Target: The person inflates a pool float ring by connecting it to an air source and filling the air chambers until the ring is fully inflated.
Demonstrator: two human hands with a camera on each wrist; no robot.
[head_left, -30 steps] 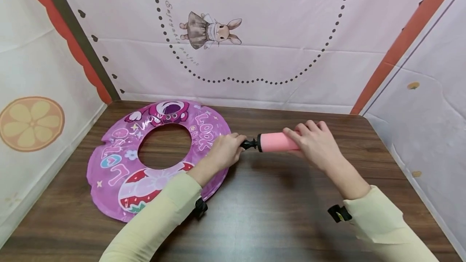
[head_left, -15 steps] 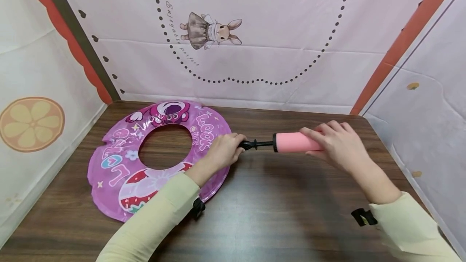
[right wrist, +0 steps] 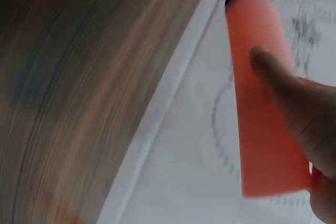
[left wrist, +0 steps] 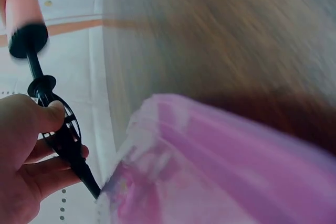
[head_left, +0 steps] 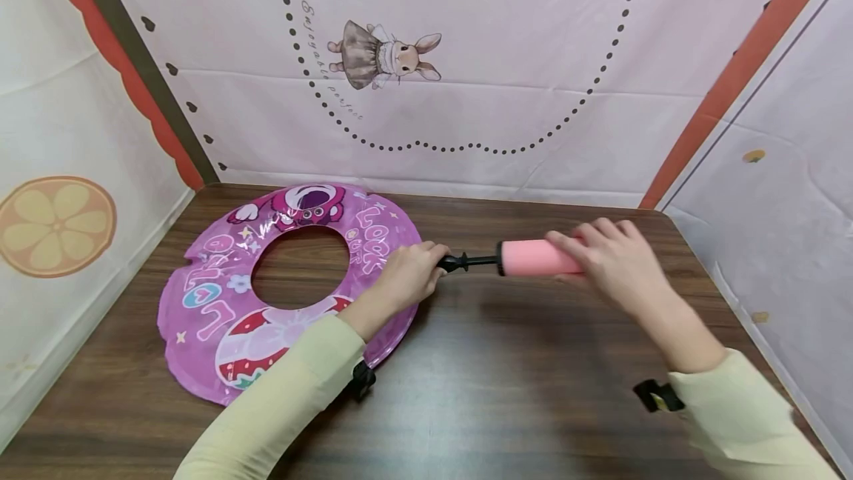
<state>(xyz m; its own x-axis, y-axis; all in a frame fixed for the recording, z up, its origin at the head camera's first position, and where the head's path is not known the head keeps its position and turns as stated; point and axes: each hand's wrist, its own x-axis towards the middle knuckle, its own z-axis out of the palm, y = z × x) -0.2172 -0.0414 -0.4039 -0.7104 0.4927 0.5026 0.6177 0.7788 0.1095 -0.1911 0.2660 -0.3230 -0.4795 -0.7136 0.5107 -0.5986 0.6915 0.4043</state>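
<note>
A hand air pump with a pink barrel point(head_left: 536, 257) and black end is held between both hands. My right hand point(head_left: 616, 265) grips the barrel, thumb along its side in the right wrist view. My left hand point(head_left: 413, 272) pinches the pump's black handle and nozzle end point(left wrist: 65, 140), whose tip points down at the edge of the swim ring. A black rod point(head_left: 483, 261) shows between handle and barrel. The purple swim ring point(head_left: 200, 339), printed with a bear and a strawberry, lies partly filled and wrinkled at its left edge, beneath my left forearm.
The dark wood table point(head_left: 506, 406) runs under everything. Printed cloth walls point(head_left: 506, 58) enclose it at the back and on both sides. A black strap point(head_left: 656, 395) sits at my right sleeve.
My right hand has drawn the barrel rightward, exposing the rod, then shifted slightly back left by now. The left hand and swim ring stay almost in place.
</note>
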